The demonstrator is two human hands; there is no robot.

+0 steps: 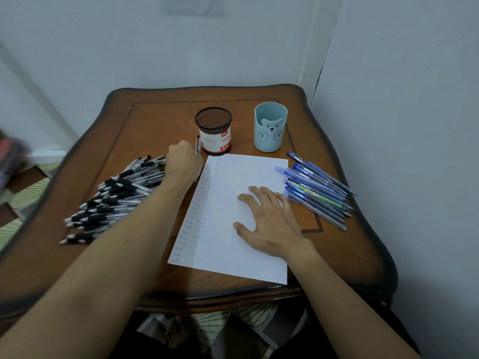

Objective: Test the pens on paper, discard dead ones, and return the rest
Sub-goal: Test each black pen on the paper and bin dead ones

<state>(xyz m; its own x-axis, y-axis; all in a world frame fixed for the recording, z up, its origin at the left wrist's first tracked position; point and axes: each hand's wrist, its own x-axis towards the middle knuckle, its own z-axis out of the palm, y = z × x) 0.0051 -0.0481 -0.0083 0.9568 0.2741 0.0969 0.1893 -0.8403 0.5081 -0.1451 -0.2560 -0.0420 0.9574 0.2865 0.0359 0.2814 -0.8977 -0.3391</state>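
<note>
- Gripping one black-and-clear ballpoint pen (pixel 198 145), the left hand (pixel 182 161) has its fingers curled round the barrel. It is at the far left corner of the sheet of paper (pixel 241 255), just beside the black mesh pen holder (pixel 213 130).
- That pen stands close to upright, its long axis rising from the wooden table (pixel 155 112). One end shows above the knuckles and the other is buried in the fist, so I cannot tell which end is the tip.
- It should handle as a light, stiff plastic stick (the smooth clear barrel is probably a bit slippery). The dark rubber sleeve seen on its fellows looks the best place to pinch for writing.
- The right hand (pixel 269 221) lies flat on the paper with fingers spread, holding nothing. A thin sheet would likely slide otherwise.
- The pile of black pens (pixel 116 198) lies left of the paper, roughly parallel, with pointed ends toward the near left.
- The blue pens (pixel 316 190) lie right of the paper, their axes running from far left to near right.
- The light blue bear cup (pixel 270 128) stands upright beside the mesh holder, and no pens stick out of either.
</note>
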